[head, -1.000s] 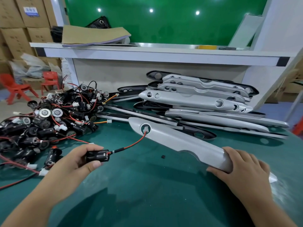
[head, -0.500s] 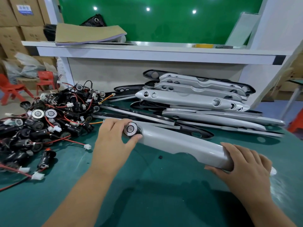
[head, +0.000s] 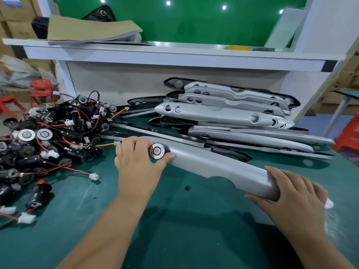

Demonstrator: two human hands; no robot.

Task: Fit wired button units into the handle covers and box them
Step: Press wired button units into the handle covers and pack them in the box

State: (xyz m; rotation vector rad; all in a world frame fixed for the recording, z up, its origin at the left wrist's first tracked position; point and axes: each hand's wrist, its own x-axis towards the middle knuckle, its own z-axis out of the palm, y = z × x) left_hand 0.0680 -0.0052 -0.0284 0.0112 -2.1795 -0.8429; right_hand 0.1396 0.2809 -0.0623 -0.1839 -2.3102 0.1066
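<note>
Table: green mat, lay under everything else.
Spare covers: grey and black, stacked at the far side against the white bench, holes not yet filled.
Button pile: black bodies tangled with red wires and white plugs, heaped at the left, near the working cover's far end.
Working cover: grey, long, lay slantwise across the mat between the two hands.
Right hand: clasped the near end of the working cover, fingers wrapped over it, thumb below.
Left hand: closed about the far end, fingers curled behind the button, thumb pressed to its rim.
Button unit: round silver face, sat in the far-end hole, seemingly a little tilted, with a dark sliver of hole showing beside it.
Black speck: lay loose on the mat under the cover; could not tell what.
Change: a second earlier was held clear of the cover with its red wire trailing into the hole; now at the hole, wire gone from sight.
Meaning: wire probably drawn through; likely wanted one firm push to seat flush. Boxing not begun; no box in view.
</note>
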